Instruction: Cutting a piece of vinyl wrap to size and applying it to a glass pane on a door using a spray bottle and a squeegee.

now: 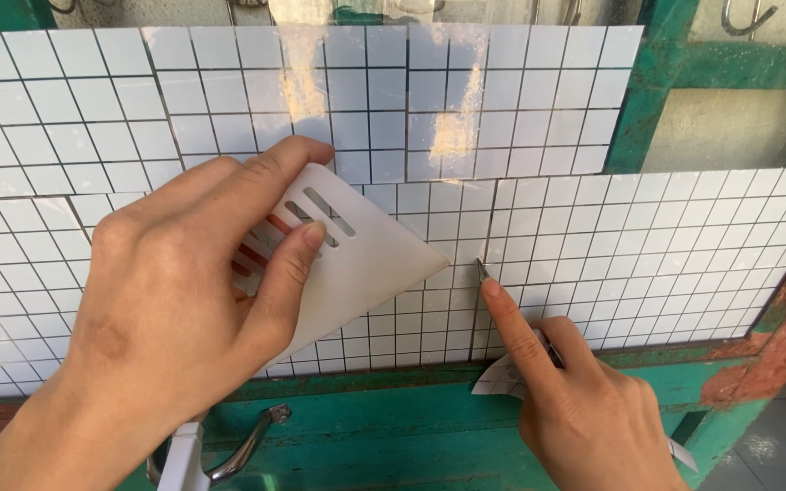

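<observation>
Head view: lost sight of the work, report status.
Left hand presses white slotted plastic scraper on tile-pattern sheet. Right hand holds thin blade at seam. Nothing obstructing.

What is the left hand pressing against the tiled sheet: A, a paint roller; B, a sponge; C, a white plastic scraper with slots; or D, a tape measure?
C: the left hand holds a flat white scraper with slotted cutouts against the white grid-patterned sheet, while the right hand points a small blade at a seam.
</observation>
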